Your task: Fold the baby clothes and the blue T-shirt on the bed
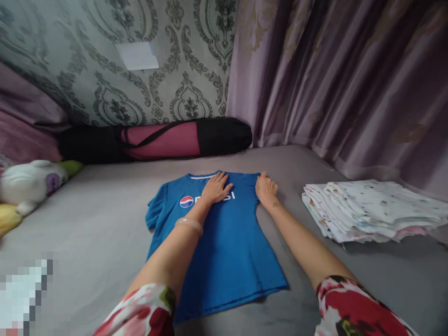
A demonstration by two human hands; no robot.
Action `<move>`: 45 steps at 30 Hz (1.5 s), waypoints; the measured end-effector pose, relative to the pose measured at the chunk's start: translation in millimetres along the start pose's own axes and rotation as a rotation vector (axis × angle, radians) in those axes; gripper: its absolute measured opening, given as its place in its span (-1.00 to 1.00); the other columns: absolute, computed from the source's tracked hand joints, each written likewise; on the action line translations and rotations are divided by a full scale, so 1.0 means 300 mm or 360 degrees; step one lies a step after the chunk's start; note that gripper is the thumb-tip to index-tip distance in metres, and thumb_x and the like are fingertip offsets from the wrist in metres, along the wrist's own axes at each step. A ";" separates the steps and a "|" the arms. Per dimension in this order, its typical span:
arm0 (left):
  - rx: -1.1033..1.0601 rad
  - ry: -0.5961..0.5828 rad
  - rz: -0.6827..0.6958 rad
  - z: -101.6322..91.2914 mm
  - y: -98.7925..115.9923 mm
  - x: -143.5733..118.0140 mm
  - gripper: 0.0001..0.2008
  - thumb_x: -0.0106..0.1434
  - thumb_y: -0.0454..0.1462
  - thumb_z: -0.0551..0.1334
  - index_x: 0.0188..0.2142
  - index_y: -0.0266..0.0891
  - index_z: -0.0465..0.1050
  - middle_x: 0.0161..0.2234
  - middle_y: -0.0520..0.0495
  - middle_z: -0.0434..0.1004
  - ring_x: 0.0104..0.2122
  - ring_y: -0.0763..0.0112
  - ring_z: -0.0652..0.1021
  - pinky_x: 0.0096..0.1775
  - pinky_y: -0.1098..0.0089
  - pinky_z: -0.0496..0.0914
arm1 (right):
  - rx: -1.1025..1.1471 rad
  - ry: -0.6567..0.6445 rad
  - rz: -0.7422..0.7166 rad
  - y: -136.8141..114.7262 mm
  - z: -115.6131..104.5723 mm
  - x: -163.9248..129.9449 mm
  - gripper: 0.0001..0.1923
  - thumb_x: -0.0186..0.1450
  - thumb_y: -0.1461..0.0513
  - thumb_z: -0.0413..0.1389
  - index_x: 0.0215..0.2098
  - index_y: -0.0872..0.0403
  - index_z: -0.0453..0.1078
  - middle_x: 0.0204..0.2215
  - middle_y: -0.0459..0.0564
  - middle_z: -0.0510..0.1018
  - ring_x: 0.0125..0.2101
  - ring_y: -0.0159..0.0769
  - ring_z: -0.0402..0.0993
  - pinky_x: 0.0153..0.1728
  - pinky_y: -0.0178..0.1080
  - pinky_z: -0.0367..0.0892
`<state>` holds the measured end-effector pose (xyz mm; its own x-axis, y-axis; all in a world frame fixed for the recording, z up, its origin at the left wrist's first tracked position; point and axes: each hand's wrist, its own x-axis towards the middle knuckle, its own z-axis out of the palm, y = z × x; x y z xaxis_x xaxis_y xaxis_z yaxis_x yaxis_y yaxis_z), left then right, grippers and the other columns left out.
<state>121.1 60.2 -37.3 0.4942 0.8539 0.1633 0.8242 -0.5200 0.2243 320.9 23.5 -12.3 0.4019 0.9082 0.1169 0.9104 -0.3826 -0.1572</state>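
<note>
A blue T-shirt [224, 252] with a round red, white and blue logo lies front side up on the grey sheet. My left hand [214, 187] rests flat on its chest, below the collar, covering part of the white lettering. At the shirt's right sleeve, my right hand [266, 187] has its fingers closed on the edge of the fabric. The other sleeve, at the left, lies loose with small creases. The lower hem spreads toward me, partly behind my left forearm.
A folded stack of white patterned cloth [371, 210] lies at the right. Along the wall stretches a long black and pink bag [164, 140]. Plush toys [31, 186] sit at the left. A purple curtain [332, 79] hangs behind the stack. A blurred object [21, 298] fills the lower left corner.
</note>
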 end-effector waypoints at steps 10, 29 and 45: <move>0.0047 -0.0001 0.0001 -0.001 0.013 -0.004 -0.36 0.40 0.02 -0.13 0.30 -0.33 0.13 0.32 -0.19 0.11 0.33 0.12 0.08 0.29 0.15 0.01 | -0.0042 0.0184 -0.0512 -0.072 -0.030 -0.010 -0.57 0.39 0.39 -0.27 0.04 0.29 0.35 0.09 0.39 0.40 0.14 0.01 0.30 0.11 -0.01 0.13; 0.0051 0.0309 -0.0143 -0.025 0.031 -0.032 -0.50 0.42 -0.10 -0.11 0.11 -0.44 0.31 0.04 -0.41 0.38 0.11 0.03 0.37 0.17 0.07 0.18 | 0.0150 -0.0294 -0.0727 0.146 0.000 -0.058 -0.38 0.46 0.10 -0.30 0.37 0.28 -0.05 0.38 0.14 -0.03 0.35 -0.16 -0.15 0.31 -0.12 -0.22; -0.0331 0.0091 -0.0456 -0.424 0.015 -0.838 -0.49 0.23 0.07 0.09 0.05 -0.16 0.37 -0.14 -0.09 0.47 -0.24 0.30 0.52 -0.17 0.28 0.45 | 0.1012 -0.0871 -0.1035 0.372 -0.320 -0.564 -0.77 0.23 0.17 0.12 -0.17 0.06 0.47 -0.20 -0.04 0.54 -0.34 -0.36 0.44 -0.24 -0.30 0.34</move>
<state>-34.8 -159.9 44.9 0.2301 0.9660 0.1176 0.8502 -0.2583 0.4587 363.9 -189.0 44.6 -0.3869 0.9195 -0.0692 0.6520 0.2197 -0.7257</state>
